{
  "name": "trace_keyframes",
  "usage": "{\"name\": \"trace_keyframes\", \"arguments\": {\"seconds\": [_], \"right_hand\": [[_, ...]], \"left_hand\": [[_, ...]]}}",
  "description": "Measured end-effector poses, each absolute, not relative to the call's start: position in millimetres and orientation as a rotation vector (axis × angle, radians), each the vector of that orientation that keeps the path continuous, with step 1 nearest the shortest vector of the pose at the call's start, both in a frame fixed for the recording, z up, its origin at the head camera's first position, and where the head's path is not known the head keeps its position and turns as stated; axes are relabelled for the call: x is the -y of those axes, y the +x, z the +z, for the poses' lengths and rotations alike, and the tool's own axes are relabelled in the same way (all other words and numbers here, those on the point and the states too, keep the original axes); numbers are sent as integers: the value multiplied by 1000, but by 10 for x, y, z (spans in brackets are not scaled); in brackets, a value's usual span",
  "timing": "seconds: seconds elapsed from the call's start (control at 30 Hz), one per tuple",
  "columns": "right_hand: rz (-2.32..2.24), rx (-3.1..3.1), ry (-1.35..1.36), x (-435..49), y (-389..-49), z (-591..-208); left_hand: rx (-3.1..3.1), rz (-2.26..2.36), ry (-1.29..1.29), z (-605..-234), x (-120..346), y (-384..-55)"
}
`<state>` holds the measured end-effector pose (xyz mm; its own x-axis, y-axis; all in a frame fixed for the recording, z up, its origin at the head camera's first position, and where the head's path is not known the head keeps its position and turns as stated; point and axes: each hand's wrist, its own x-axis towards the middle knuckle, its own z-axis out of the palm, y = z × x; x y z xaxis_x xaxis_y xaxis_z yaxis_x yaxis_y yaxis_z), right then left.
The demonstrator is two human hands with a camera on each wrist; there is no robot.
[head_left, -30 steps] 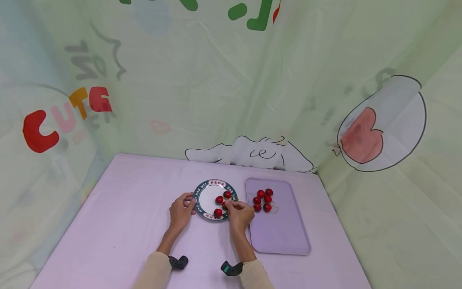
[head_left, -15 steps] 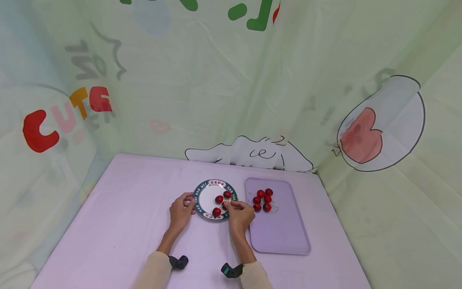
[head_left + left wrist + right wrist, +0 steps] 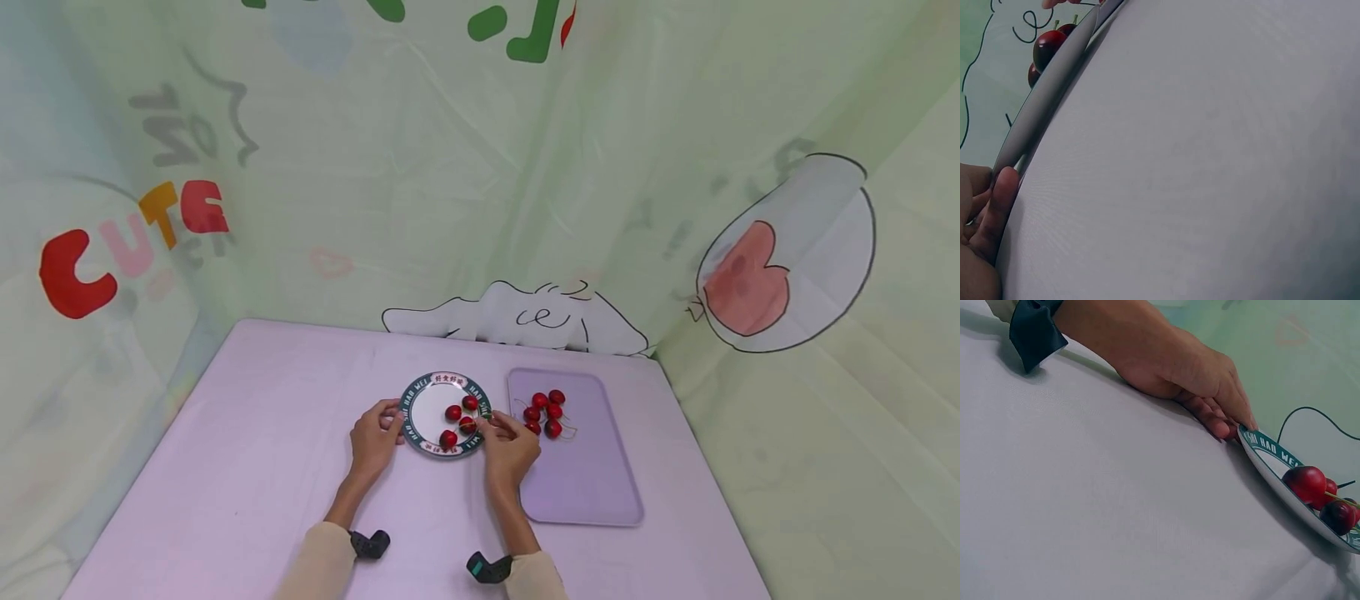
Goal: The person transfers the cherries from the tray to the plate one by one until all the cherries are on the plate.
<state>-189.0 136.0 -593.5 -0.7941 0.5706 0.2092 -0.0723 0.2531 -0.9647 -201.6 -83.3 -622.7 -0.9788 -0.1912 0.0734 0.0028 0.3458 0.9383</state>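
Observation:
A round white plate (image 3: 431,408) with a green lettered rim bears several red cherries (image 3: 453,412) with thin stems. My left hand (image 3: 373,435) grips the plate's left rim. In the left wrist view one finger (image 3: 1004,194) of it lies against the plate edge. The right wrist view shows this left hand (image 3: 1204,378) at the rim too, and cherries (image 3: 1305,483) on the plate. My right hand (image 3: 512,450) is over the plate's right rim, thumb and forefinger slightly parted beside the nearest cherry (image 3: 467,425); nothing shows between them.
To the right of the plate lies a purple tray (image 3: 581,483) with several cherries (image 3: 553,411) near its far left corner. The pale tabletop (image 3: 247,467) ends at a printed curtain (image 3: 375,208) behind and at the sides.
My right hand has drawn back to the right from the cherry on the plate. The front cherry has shifted slightly left. The left hand stays at the rim.

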Motion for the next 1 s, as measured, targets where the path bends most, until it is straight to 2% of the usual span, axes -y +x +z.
{"name": "trace_keyframes", "arguments": {"seconds": [0.27, 1.0], "right_hand": [[1518, 1908, -374, -1581, -1945, -5936], [1464, 1734, -622, -2340, -1933, -5725]], "left_hand": [[2439, -1692, 183, -6234, 845, -2007], [2443, -1693, 175, -6167, 850, -1986]]}}
